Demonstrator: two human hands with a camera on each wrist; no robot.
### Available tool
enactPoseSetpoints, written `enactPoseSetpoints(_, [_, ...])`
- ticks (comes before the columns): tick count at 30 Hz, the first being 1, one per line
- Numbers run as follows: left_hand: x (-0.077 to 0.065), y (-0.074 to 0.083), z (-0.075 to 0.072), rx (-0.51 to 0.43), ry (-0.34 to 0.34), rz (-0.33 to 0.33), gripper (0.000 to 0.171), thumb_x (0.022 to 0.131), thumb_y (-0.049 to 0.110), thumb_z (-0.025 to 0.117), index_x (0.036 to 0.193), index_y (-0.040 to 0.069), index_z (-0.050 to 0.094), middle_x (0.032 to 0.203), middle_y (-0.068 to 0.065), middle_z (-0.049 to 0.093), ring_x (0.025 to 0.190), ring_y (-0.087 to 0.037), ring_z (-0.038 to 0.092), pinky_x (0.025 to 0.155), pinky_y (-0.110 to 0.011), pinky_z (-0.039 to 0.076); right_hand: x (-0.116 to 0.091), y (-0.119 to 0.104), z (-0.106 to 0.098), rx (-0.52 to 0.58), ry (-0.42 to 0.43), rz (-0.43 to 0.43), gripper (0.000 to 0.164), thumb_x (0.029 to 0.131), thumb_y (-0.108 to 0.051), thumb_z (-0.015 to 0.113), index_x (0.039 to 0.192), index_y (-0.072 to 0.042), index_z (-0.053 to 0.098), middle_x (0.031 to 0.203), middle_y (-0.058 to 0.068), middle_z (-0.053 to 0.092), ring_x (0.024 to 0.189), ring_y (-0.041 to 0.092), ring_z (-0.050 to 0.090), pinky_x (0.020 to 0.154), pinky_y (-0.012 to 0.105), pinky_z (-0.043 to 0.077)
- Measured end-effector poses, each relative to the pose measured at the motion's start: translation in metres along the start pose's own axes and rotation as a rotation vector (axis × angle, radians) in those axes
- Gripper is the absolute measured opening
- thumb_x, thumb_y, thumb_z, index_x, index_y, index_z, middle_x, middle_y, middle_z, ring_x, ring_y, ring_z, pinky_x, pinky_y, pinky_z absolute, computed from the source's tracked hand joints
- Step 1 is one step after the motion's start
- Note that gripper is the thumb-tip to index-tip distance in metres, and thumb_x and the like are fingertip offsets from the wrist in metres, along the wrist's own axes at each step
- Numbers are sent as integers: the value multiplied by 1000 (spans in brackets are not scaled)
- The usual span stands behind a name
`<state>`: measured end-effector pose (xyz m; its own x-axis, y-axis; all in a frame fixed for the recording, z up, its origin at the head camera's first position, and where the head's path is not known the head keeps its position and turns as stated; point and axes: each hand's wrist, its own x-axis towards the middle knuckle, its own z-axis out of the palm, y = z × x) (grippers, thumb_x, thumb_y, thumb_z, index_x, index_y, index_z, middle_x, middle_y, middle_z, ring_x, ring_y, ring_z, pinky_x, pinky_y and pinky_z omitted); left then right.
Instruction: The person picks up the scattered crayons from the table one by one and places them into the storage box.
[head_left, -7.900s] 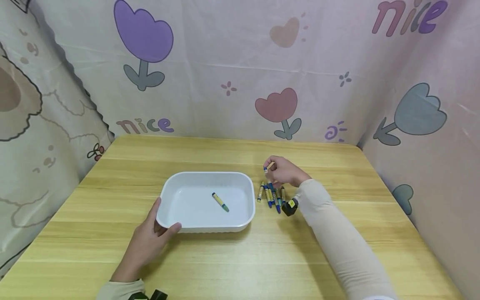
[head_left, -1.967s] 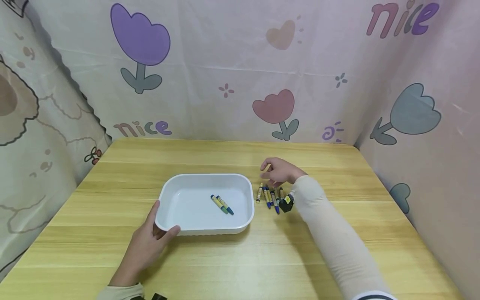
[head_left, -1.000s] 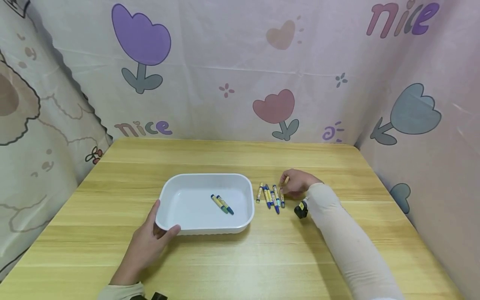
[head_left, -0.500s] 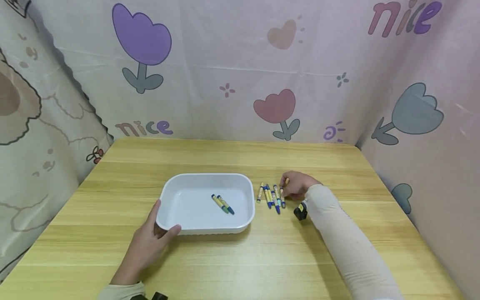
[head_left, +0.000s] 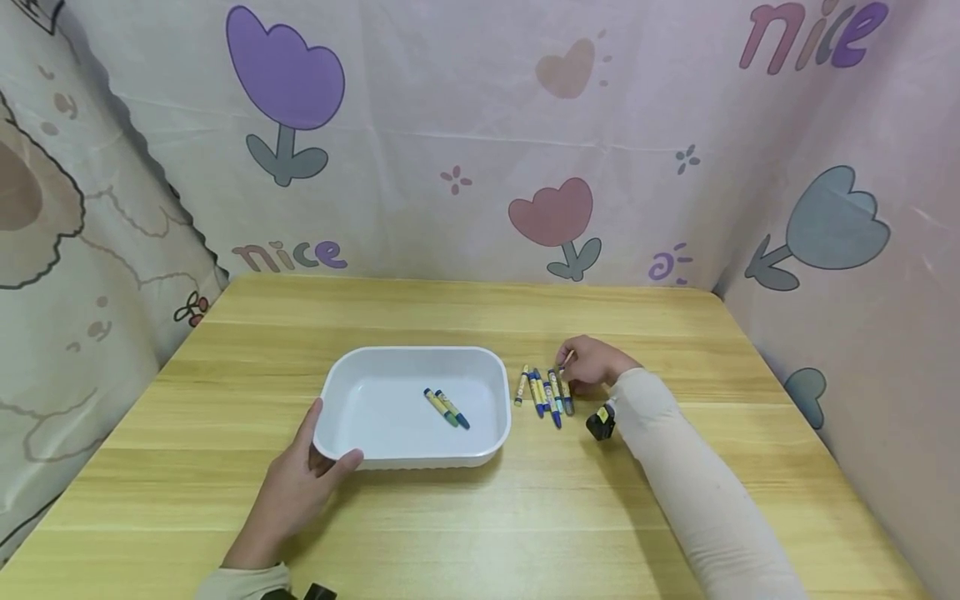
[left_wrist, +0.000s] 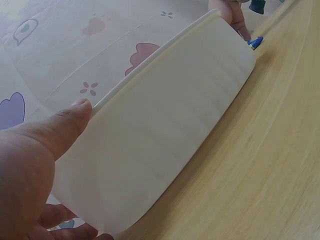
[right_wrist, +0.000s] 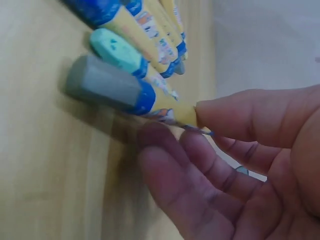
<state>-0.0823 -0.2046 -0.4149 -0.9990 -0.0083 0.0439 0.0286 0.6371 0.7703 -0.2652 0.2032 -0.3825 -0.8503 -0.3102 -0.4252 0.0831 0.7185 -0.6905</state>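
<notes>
My left hand grips the near-left corner of a white plastic tray, its thumb over the near rim and the fingers at the side. A green crayon and a dark blue-green crayon lie side by side in the tray. At the right end of a row of crayons on the table, my right hand pinches a grey crayon near its rear end between thumb and fingers. Right beside it lies a mint-green crayon. In the left wrist view the tray's outer wall hides its inside.
Several other paper-wrapped crayons, among them a yellow one and a blue-tipped one, lie on the wooden table just right of the tray. A printed cloth hangs behind and along both sides.
Since the oldest frame, the dark blue-green crayon has joined the green one in the tray. My right hand has shifted to the row's right end and pinches the grey crayon. The left hand stays put.
</notes>
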Motion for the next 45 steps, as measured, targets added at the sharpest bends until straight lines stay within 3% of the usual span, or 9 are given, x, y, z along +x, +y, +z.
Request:
enactPoseSetpoints(9, [1,0,-1,3,4,7,95,93,37,66,156,7,3,140,-36,40,120,-42,52,94,-47,50,-4,-4,-6,118,-25,-47,29,93,-1,51,121,8,50,87,11,52,66,19,52,62,34,59])
enactPoseSetpoints(16, [1,1,0,11,1,4,96,92,38,66,156,7,3,142,-35,38,122,-42,50,95,-47,49,-5,-10,-6,140,-55,-72,31,97,-4,46,126,9,47,83,9,47,63,16,44,58,33,55])
enactPoseSetpoints(23, [2,0,1,10,4,5,95,92,38,67,156,6,4,142,-36,38,121,-43,51,95,-47,49,-3,-16,-3,146,-48,-62,32,99,-4,45,128,8,48,89,10,47,66,16,44,57,29,54])
enactPoseSetpoints(36, [0,0,2,7,9,10,94,93,37,67,156,6,4,140,-34,42,120,-41,52,94,-45,50,-1,-39,0,121,-75,-123,34,99,-7,48,130,7,51,97,12,52,76,18,49,60,31,57])
enactPoseSetpoints(45, [2,0,1,10,14,17,93,93,36,66,156,4,5,139,-35,42,119,-42,53,93,-46,51,1,-61,7,170,-145,-146,31,103,-9,44,132,2,43,121,23,47,70,20,57,60,32,57])
